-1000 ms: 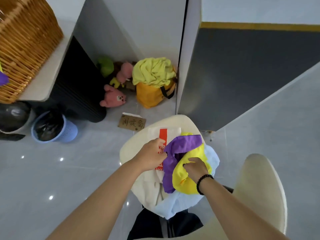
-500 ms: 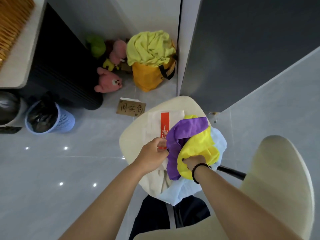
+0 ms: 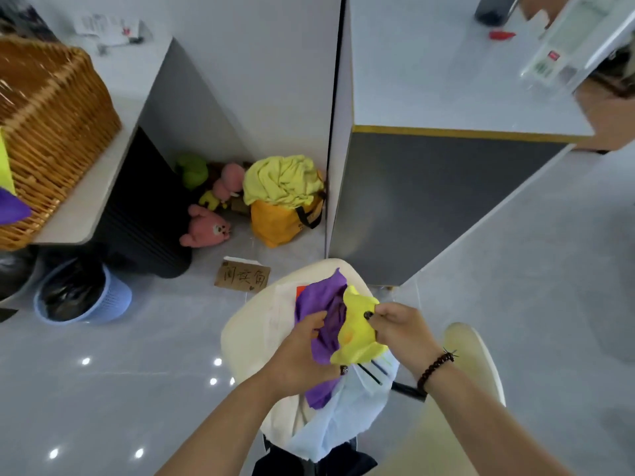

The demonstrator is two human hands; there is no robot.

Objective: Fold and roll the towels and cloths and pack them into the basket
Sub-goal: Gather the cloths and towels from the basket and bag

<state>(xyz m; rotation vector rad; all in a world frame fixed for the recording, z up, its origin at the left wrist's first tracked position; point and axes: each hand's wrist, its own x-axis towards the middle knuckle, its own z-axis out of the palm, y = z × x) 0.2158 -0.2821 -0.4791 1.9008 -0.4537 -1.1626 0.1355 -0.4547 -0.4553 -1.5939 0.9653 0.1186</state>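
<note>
Where cloths (image 3: 355,333) bunch, wicker basket (image 3: 51,132) well apart.

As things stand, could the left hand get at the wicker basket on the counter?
Probably not right away: the left hand is full of the purple cloth, and the wicker basket sits well off to the left, across open floor.

We look down on a glossy grey tiled floor (image 3: 103,389), pale grey walls (image 3: 261,80), and a white-topped desk (image 3: 457,91).
</note>
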